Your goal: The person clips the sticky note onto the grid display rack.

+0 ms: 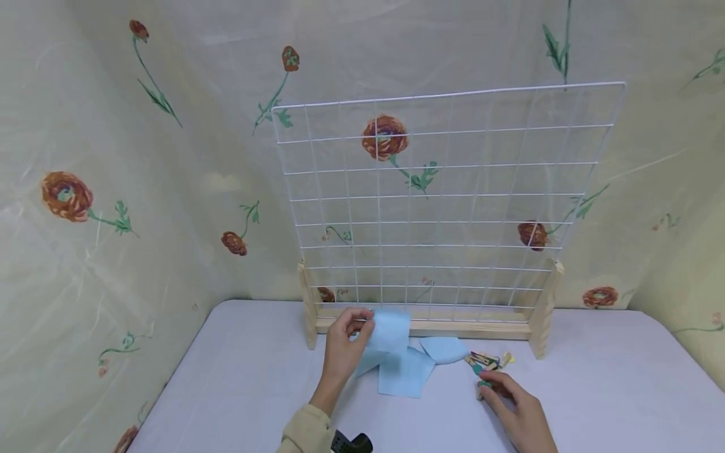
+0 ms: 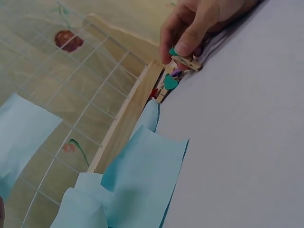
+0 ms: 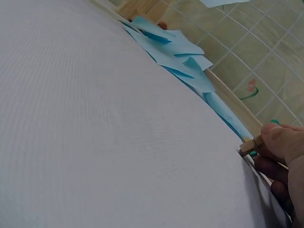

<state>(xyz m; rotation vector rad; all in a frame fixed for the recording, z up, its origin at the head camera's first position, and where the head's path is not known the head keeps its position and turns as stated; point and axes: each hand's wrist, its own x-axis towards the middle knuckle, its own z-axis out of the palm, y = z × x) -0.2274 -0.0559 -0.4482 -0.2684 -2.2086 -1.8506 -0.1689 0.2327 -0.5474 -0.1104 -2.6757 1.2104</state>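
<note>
I judge the smooth blue sheet (image 1: 391, 330), at 3 o'clock from the left hand (image 1: 347, 336) pinching its upper corner, light, floppy, crease-prone, best held there, while at its 4 o'clock the right hand (image 1: 514, 402) pinches a slim wooden peg (image 2: 189, 63), likely light and stiff, with the thin white wire grid (image 1: 425, 222) at 12.

Free to pass over the near tablecloth (image 1: 430, 425), between left hand (image 1: 342, 349) and right hand (image 1: 518, 406); barred ahead by white wire grid (image 1: 447, 195) and wooden stand (image 1: 476, 329), lower by light-blue sheets (image 1: 399, 376) and clothespins (image 1: 477, 369).
</note>
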